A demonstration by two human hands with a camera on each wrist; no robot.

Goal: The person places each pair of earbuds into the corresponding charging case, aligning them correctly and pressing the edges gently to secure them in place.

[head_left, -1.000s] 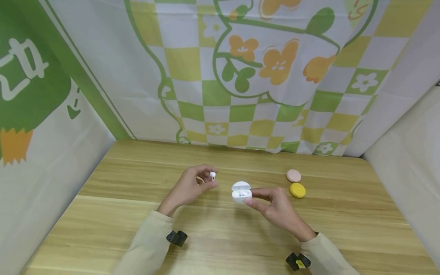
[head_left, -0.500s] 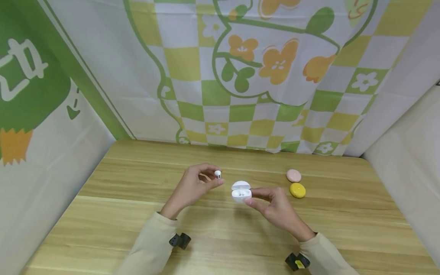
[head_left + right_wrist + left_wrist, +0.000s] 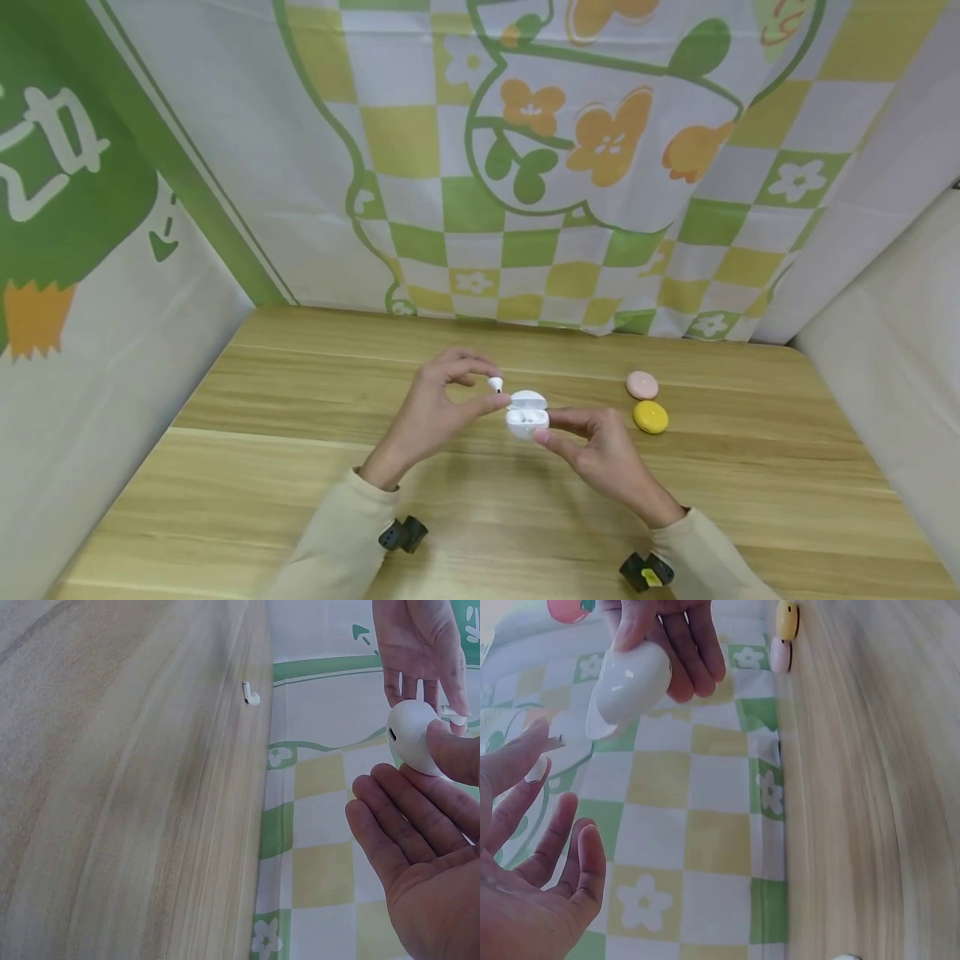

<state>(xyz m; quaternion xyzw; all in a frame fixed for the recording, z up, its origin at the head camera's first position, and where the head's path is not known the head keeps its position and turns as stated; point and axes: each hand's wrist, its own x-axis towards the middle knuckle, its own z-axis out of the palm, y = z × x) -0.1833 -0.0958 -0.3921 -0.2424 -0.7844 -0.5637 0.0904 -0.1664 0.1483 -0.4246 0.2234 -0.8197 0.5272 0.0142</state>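
while the wooden table (image 3: 247, 467) runs wide beneath both cream sleeves, the left hand (image 3: 438, 408) sits raised just left of centre, its thumb and forefinger pinching a small white earbud (image 3: 496, 384) by the stem, the other fingers loosely spread behind. that earbud hangs just above and to the left of the open white charging case (image 3: 527, 417), near its rim but whether it touches cannot be told. from the left wrist view the earbud (image 3: 536, 769) shows only as a pale tip by the fingers, with the case (image 3: 630, 681) beyond it.

the case, lid tipped back and its sockets facing up, is held off the table by the right hand (image 3: 603, 458), thumb on the far side and fingertips on the near side, gripping it from the right. in the right wrist view the case (image 3: 415, 736) shows its rounded shell against the thumb, and a second white earbud (image 3: 250, 694) lies alone on the wood near the cloth backdrop.

further right, well apart from the hands, a pink round case (image 3: 642, 385) and a yellow round case (image 3: 650, 417) lie closed on the table, just beside each other. behind everything hangs a green and yellow checked cloth (image 3: 480, 167) with orange flowers.
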